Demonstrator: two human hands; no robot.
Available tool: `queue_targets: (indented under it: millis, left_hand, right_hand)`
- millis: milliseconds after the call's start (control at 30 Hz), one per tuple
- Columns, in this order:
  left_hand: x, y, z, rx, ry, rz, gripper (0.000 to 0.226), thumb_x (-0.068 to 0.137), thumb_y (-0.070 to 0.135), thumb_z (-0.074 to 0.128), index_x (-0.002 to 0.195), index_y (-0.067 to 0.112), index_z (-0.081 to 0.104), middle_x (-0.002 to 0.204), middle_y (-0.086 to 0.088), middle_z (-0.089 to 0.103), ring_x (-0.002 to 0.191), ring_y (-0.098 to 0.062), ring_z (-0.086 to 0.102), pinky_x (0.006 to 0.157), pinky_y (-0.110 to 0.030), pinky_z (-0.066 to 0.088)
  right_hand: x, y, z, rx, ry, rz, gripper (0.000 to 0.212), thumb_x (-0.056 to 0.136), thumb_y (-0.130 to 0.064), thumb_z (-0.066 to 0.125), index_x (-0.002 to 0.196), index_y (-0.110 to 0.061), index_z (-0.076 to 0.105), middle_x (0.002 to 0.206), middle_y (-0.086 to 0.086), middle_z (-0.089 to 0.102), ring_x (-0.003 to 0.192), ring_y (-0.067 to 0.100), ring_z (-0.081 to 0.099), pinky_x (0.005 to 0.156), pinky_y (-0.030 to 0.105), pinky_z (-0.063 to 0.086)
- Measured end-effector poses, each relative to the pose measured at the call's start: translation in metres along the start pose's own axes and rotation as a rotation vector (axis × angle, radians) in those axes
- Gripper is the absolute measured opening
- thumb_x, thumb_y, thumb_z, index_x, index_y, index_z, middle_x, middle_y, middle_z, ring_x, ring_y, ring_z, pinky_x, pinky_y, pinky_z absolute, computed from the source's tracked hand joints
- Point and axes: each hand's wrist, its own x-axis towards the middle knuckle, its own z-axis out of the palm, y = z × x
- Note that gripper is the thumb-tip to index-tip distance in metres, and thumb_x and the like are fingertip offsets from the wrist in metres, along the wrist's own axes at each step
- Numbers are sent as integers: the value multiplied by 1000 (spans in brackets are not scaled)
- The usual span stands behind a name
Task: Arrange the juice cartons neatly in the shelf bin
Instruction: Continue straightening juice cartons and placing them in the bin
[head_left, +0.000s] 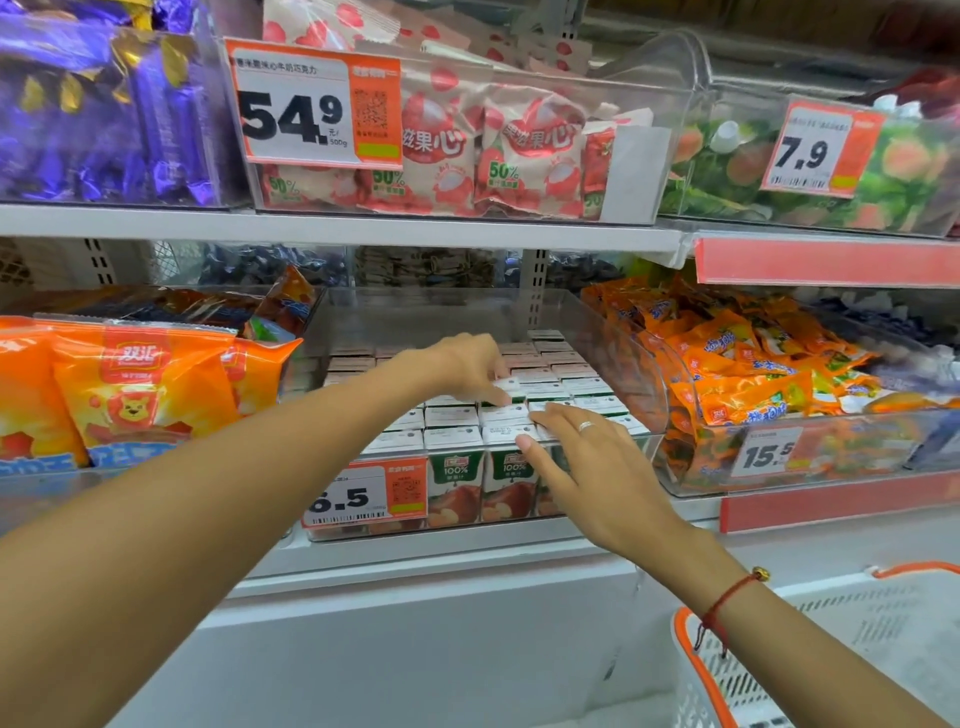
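Note:
Small green-and-white juice cartons (451, 415) stand upright in rows inside a clear plastic shelf bin (631, 343) on the middle shelf. Pinkish-topped cartons (550, 358) fill the back rows. My left hand (467, 364) reaches over the rows and pinches the top of one slightly raised carton (511, 387) in the middle. My right hand (587, 457) lies near the bin's front right, its straight fingers touching the tops of the front cartons. The fruit pictures of the front-row cartons (506, 486) show through the bin's wall.
An orange price tag reading 6.5 (363, 496) hangs on the bin's front. Bins of orange snack bags stand to the left (135, 395) and right (737, 379). An upper shelf (337, 228) overhangs. A white-and-orange shopping basket (810, 649) sits at the lower right.

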Motion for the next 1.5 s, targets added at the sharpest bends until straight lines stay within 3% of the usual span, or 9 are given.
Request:
queue_targets:
  millis: [100, 400, 467, 767, 967, 1133, 1367, 1500]
  left_hand:
    - [-2, -9, 8, -34, 49, 17, 34, 96, 28, 59, 128, 20, 62, 129, 0, 64, 116, -20, 59, 98, -36, 47]
    - [5, -28, 12, -87, 112, 137, 31, 99, 35, 52, 126, 26, 64, 137, 5, 58, 129, -16, 49, 103, -29, 38]
    - [9, -33, 13, -72, 143, 123, 33, 101, 36, 48, 131, 27, 60, 140, 4, 55, 131, -19, 47, 107, -38, 39]
    - [31, -33, -8, 96, -36, 53, 34, 93, 40, 62, 119, 20, 66, 116, 1, 64, 103, -19, 61, 93, -38, 52]
    - [40, -24, -10, 268, -89, 16, 41, 94, 39, 61, 128, 16, 57, 126, -3, 56, 108, -24, 56, 91, -35, 48]
    - [41, -26, -10, 176, -112, -5, 47, 96, 42, 55, 134, 15, 50, 134, -4, 51, 117, -24, 51, 92, -31, 42]
    - [20, -32, -23, -218, 124, 18, 41, 98, 33, 55, 132, 12, 47, 133, -9, 56, 114, -25, 53, 97, -35, 44]
    - [-17, -25, -18, -281, 439, -1, 40, 97, 35, 55, 133, 18, 47, 124, -6, 61, 106, -25, 59, 91, -44, 49]
  right_hand:
    - [0, 1, 1, -10, -9, -4, 58, 99, -57, 25, 144, -26, 44, 148, -5, 44, 137, 13, 33, 111, 30, 23]
    - [1, 3, 2, -26, -23, -8, 61, 97, -59, 21, 145, -29, 40, 152, -7, 38, 140, 11, 28, 113, 28, 18]
    - [1, 3, 2, -20, -28, -5, 67, 93, -62, 14, 145, -30, 40, 153, -9, 37, 141, 10, 27, 114, 27, 17]
    - [2, 2, 1, -33, -40, -14, 75, 87, -64, 7, 145, -29, 39, 153, -10, 36, 141, 10, 26, 113, 27, 16]
    - [4, 3, -2, -2, -80, -12, 74, 87, -65, 10, 146, -30, 38, 153, -11, 35, 141, 9, 24, 113, 27, 15]
    - [3, 3, -2, -2, -79, -15, 75, 86, -65, 9, 146, -30, 36, 153, -11, 33, 142, 9, 23, 114, 27, 13]
    - [3, 2, -2, 14, -70, -13, 76, 86, -65, 9, 146, -29, 39, 152, -9, 37, 141, 11, 26, 114, 29, 16]
    - [1, 1, -10, 117, -75, 15, 58, 95, -59, 31, 143, -28, 41, 147, -7, 44, 136, 14, 35, 109, 30, 25]
